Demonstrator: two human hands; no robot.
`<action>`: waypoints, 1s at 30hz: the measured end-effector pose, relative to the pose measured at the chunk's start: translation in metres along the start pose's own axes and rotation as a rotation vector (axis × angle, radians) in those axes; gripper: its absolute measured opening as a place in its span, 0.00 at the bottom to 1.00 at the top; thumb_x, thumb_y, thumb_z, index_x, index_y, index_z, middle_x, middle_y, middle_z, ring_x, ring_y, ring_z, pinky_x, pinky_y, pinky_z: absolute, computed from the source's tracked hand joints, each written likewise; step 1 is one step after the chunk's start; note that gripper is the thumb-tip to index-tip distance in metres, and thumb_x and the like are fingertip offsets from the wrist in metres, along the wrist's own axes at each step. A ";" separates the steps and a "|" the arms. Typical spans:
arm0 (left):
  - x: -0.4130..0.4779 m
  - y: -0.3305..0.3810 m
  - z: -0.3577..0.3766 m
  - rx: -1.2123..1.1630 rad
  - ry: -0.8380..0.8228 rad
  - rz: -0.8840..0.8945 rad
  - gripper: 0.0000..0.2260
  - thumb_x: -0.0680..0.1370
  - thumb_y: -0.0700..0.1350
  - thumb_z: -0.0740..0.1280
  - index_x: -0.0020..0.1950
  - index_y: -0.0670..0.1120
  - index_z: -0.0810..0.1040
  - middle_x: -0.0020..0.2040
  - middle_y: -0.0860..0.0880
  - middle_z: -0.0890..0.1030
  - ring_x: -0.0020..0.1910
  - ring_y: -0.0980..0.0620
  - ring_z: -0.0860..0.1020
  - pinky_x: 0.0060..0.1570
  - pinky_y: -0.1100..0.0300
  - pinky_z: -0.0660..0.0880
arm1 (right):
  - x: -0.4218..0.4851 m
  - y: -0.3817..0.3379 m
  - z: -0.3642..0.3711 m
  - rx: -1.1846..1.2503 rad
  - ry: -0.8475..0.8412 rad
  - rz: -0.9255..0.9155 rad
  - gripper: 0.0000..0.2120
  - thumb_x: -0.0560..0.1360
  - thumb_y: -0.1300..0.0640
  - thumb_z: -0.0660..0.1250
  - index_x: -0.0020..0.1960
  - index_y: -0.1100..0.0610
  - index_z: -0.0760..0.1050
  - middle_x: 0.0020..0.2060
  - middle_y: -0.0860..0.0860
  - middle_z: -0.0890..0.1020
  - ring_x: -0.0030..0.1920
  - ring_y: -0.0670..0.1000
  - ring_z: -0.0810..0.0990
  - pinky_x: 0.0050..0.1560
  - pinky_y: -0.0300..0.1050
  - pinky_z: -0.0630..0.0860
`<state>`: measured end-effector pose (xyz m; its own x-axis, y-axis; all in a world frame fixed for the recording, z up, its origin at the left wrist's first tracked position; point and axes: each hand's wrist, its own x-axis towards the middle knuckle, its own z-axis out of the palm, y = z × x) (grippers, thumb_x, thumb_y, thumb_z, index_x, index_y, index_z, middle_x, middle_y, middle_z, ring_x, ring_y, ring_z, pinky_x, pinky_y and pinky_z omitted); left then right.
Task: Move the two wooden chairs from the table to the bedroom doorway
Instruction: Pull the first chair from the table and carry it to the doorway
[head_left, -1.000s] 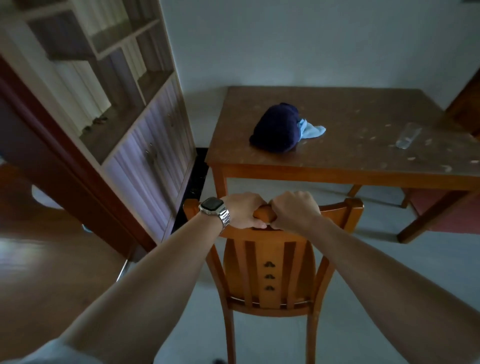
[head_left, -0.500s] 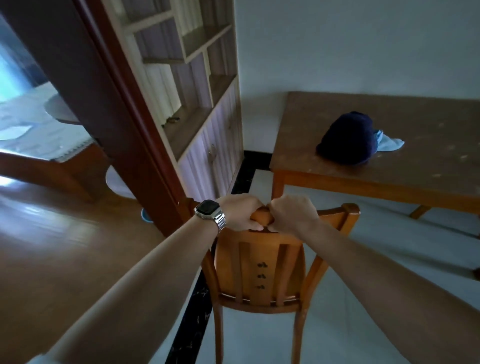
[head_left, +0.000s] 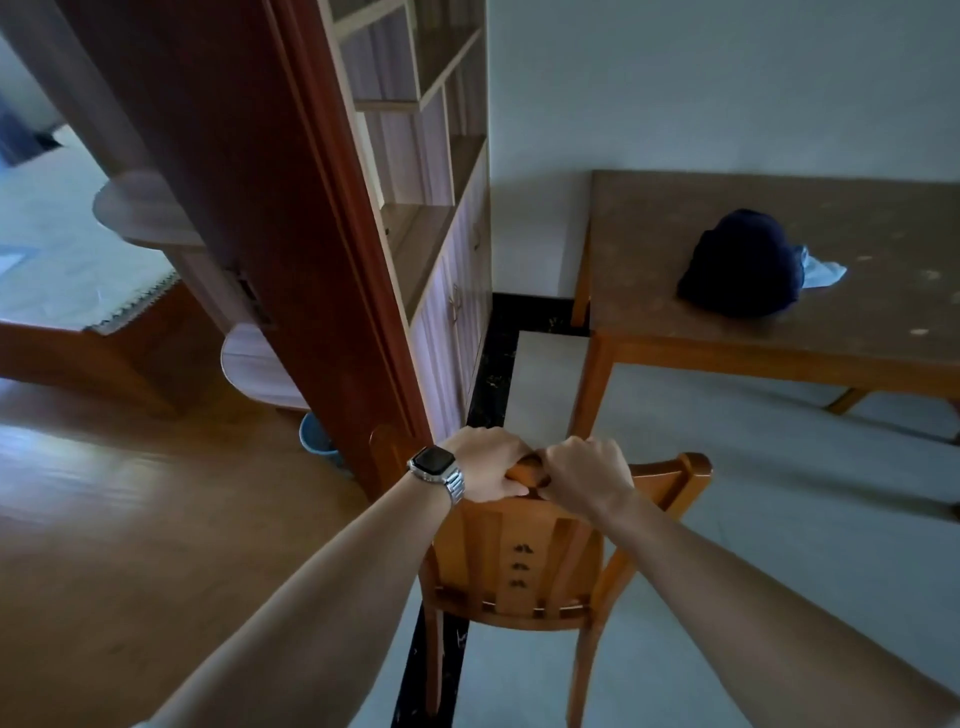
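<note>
I hold a wooden chair (head_left: 517, 566) by the top rail of its slatted back, seen from behind. My left hand (head_left: 485, 462), with a watch on the wrist, and my right hand (head_left: 587, 478) are side by side, both closed on the rail's middle. The chair stands over the black floor strip, beside the dark red door frame (head_left: 291, 223) of the bedroom doorway (head_left: 78, 249). The wooden table (head_left: 779, 332) is behind it at the right. No second chair is in view.
A dark blue cap (head_left: 740, 265) and a light blue cloth (head_left: 823, 267) lie on the table. A shelf cabinet (head_left: 441, 208) lines the wall left of the table. Through the doorway are a bed (head_left: 62, 291), rounded shelves (head_left: 260, 364), a blue bin (head_left: 317, 441) and wood flooring.
The chair and my view have swung left, away from the table toward the doorway. The table has slid to the right of the frame and the bedroom has come into sight. My grip is unchanged.
</note>
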<state>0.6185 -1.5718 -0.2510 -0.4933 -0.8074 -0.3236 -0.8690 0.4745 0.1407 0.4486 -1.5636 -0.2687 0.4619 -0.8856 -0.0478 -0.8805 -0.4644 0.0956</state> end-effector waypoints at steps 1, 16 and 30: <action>-0.001 -0.005 0.001 0.003 0.000 0.001 0.17 0.84 0.57 0.66 0.69 0.49 0.79 0.59 0.47 0.84 0.56 0.43 0.84 0.54 0.52 0.79 | 0.002 -0.004 0.002 0.004 0.001 0.001 0.07 0.79 0.49 0.65 0.48 0.50 0.81 0.36 0.49 0.83 0.38 0.54 0.84 0.33 0.44 0.67; -0.010 -0.008 0.022 0.030 0.002 0.092 0.19 0.84 0.58 0.65 0.71 0.49 0.76 0.60 0.46 0.83 0.57 0.42 0.83 0.46 0.56 0.71 | -0.015 -0.021 0.014 -0.002 0.052 0.049 0.11 0.80 0.45 0.64 0.49 0.51 0.81 0.37 0.50 0.84 0.39 0.54 0.85 0.34 0.45 0.68; -0.103 0.082 0.081 -0.253 -0.377 -0.163 0.07 0.77 0.48 0.73 0.49 0.44 0.83 0.39 0.51 0.83 0.35 0.53 0.78 0.35 0.60 0.73 | -0.140 -0.086 0.047 0.303 -0.242 -0.019 0.09 0.79 0.49 0.69 0.48 0.55 0.78 0.31 0.46 0.73 0.29 0.48 0.75 0.26 0.39 0.65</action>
<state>0.6018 -1.4210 -0.2820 -0.3413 -0.6584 -0.6709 -0.9394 0.2144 0.2675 0.4544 -1.3994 -0.3173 0.4718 -0.8348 -0.2838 -0.8804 -0.4283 -0.2037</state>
